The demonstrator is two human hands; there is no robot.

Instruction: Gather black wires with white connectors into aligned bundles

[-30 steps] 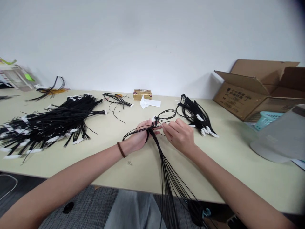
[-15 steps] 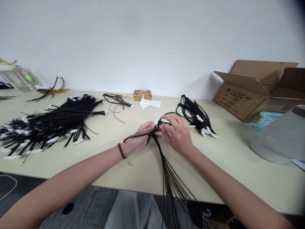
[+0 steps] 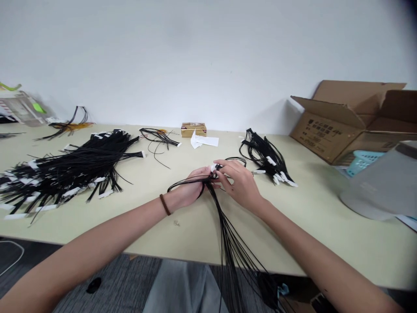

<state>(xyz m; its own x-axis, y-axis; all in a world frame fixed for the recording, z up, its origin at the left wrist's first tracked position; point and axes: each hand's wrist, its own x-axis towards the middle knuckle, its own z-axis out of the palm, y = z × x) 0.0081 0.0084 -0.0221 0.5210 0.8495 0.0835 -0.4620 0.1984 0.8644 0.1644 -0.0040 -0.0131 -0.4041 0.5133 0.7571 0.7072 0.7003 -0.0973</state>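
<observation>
Closed round a bundle of thin black wires (image 3: 224,221), my left hand (image 3: 192,188) holds it above the table. A small white connector (image 3: 214,168) shows at the left fingertips, with wires entering its right side. My right hand (image 3: 239,180) pinches at the wires beside that connector; exactly what lies between its fingertips is too small to make out. One loop of wire passes over the left palm and wrist. Loose wire ends fan down over the table's front edge.
A large heap of black wire harnesses with white connectors (image 3: 87,165) covers the left of the table (image 3: 156,234). Another harness bundle (image 3: 269,158) lies right of my hands. Behind are a gold box (image 3: 193,129) and white paper (image 3: 206,140). A cardboard box (image 3: 329,130) and grey container (image 3: 381,182) stand right.
My right fingers have lowered and closed in beside the white connector, which shows more clearly now. The left hand keeps its hold on the wires. The view has shifted very slightly.
</observation>
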